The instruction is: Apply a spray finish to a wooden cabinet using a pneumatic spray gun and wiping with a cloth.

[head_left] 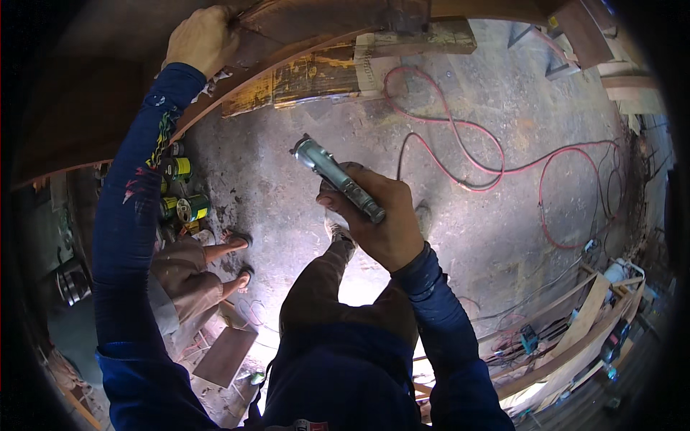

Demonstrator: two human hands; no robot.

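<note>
In my right hand (pixel 392 223) is a silver metal spray gun (pixel 332 172), gripped in front of my body. Its nozzle end points up and to the left, and the fingers wrap round its underside. My left hand (pixel 201 42) is closed at the far left, against a dark brown wooden piece (pixel 302 25) with a long edge. A crumpled whitish scrap (pixel 213 82) shows just below that hand. Its fingertips are turned away, so what they grip is hidden.
A red hose (pixel 496 169) loops over the concrete floor. Paint-stained boards (pixel 316 75) lie beyond the wooden piece. Several cans (pixel 192 208) stand at left, beside a person's legs (pixel 190 276). A wooden rack (pixel 568 359) with tools is at lower right.
</note>
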